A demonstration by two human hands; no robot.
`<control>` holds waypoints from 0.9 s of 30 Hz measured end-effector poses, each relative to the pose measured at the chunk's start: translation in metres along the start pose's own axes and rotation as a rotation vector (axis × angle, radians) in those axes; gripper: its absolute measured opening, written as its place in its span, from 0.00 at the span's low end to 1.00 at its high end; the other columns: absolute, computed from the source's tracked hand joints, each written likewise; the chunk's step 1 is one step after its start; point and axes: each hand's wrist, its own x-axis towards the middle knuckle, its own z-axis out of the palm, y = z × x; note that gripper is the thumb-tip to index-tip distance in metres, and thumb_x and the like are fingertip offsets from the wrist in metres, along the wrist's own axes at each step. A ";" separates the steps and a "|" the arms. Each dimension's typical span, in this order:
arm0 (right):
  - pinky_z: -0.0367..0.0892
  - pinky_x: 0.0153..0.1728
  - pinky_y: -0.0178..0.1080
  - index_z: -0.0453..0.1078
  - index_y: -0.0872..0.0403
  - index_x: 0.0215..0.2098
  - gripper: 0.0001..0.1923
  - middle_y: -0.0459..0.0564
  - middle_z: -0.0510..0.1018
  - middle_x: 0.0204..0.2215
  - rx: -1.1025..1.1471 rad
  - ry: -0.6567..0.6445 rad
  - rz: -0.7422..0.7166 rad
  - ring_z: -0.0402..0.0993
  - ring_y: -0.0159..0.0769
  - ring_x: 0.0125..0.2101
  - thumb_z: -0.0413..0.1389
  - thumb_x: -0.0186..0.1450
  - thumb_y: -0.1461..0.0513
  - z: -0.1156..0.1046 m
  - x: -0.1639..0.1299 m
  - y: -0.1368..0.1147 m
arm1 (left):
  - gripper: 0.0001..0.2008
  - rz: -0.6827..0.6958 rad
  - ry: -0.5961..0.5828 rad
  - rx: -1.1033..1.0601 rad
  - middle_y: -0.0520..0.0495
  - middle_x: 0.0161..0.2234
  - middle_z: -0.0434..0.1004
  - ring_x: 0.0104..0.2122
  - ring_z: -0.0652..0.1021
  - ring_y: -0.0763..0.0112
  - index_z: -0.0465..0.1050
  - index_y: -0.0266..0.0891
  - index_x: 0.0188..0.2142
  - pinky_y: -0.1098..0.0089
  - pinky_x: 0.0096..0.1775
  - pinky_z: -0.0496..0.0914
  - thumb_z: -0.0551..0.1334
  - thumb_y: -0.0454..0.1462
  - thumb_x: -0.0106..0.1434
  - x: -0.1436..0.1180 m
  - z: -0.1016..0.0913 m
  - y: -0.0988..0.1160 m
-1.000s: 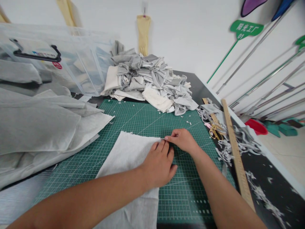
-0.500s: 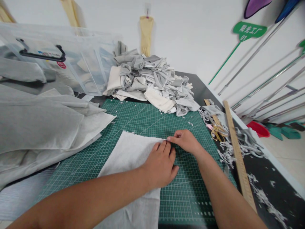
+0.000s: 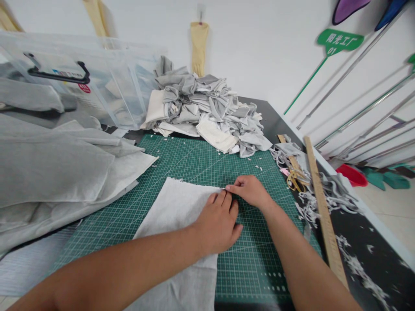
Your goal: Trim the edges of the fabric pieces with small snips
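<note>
Mid-frame, the left hand [image 3: 218, 226] lies flat, fingers spread, on the cloth [image 3: 175, 216]; the right hand [image 3: 251, 191] pinches its far corner on the mat [image 3: 194, 162].

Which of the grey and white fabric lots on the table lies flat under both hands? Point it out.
The flat white fabric sheet on the green cutting mat, under the left hand and right hand. The crumpled grey-and-white heap and the folded grey stack lie untouched.
</note>
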 end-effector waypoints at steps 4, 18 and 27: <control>0.53 0.20 0.34 0.69 0.53 0.19 0.21 0.43 0.70 0.16 -0.008 0.009 -0.002 0.63 0.29 0.19 0.57 0.56 0.45 0.000 0.000 0.000 | 0.28 -0.002 0.003 -0.002 0.31 0.59 0.58 0.59 0.59 0.49 0.62 0.29 0.57 0.52 0.58 0.52 0.50 0.49 0.66 0.000 0.001 -0.001; 0.53 0.20 0.34 0.69 0.53 0.19 0.22 0.43 0.70 0.16 0.003 0.022 -0.006 0.62 0.29 0.19 0.56 0.57 0.45 0.000 0.000 -0.001 | 0.28 -0.003 0.000 -0.003 0.32 0.60 0.57 0.59 0.59 0.49 0.61 0.30 0.57 0.51 0.58 0.53 0.50 0.49 0.66 0.000 0.000 -0.001; 0.54 0.21 0.34 0.67 0.54 0.18 0.22 0.42 0.67 0.15 0.053 0.091 -0.021 0.60 0.29 0.19 0.56 0.57 0.45 0.001 0.000 0.001 | 0.28 -0.001 -0.001 -0.011 0.31 0.59 0.59 0.59 0.59 0.49 0.62 0.30 0.56 0.51 0.58 0.53 0.50 0.49 0.66 -0.001 -0.001 -0.001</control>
